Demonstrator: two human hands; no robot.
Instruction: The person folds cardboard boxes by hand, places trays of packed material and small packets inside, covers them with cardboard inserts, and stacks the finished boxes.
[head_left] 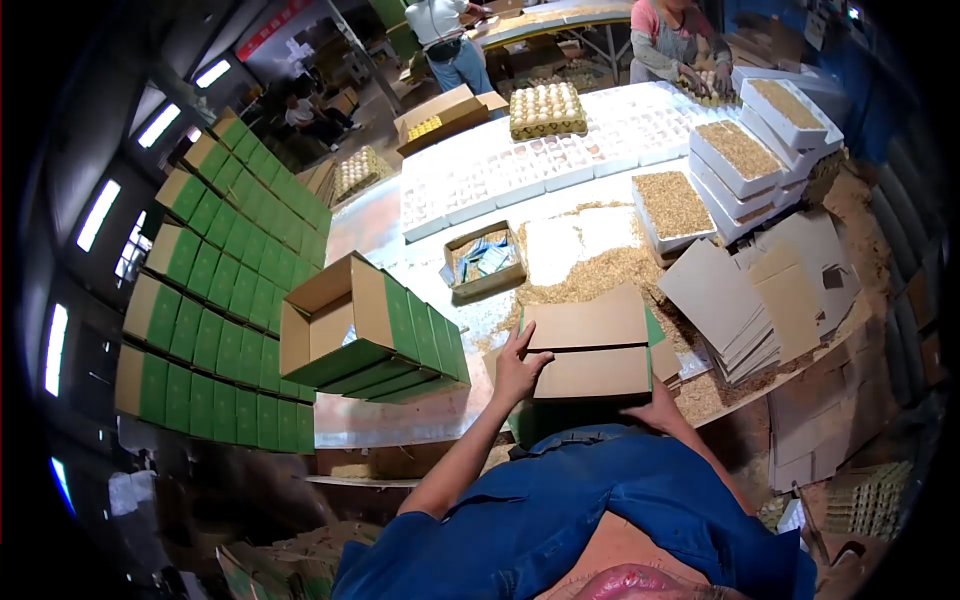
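Carton directly at our 12 o'clock, close to the body and between both hands; its 2 tan top flaps are folded over and lie nearly edge to edge, a dark seam running across between them. We see no tape on that seam, and we cannot tell what is inside. Left hand clamped on the carton's 9 o'clock edge, fingers bent over the side, thumb pressed on the nearer flap. Right hand gripping the near corner at 4 o'clock, thumb up the side, some fingers hidden below. Done, in our judgement: the wall of green cartons, stacked in tiers from 9 to 10 o'clock, plus the folding of the flaps here. Left, as far as we can judge: the seam to be secured, and the open box at 9 o'clock, mouth wide and tilted, beside a short row of green boxes. Also logged: a small box with blue packets at 11 o'clock; white trays of eggs at 12; husk-filled trays at 1; overlapping card sheets at 2; farther off near 1, a co-worker with both hands at an egg tray
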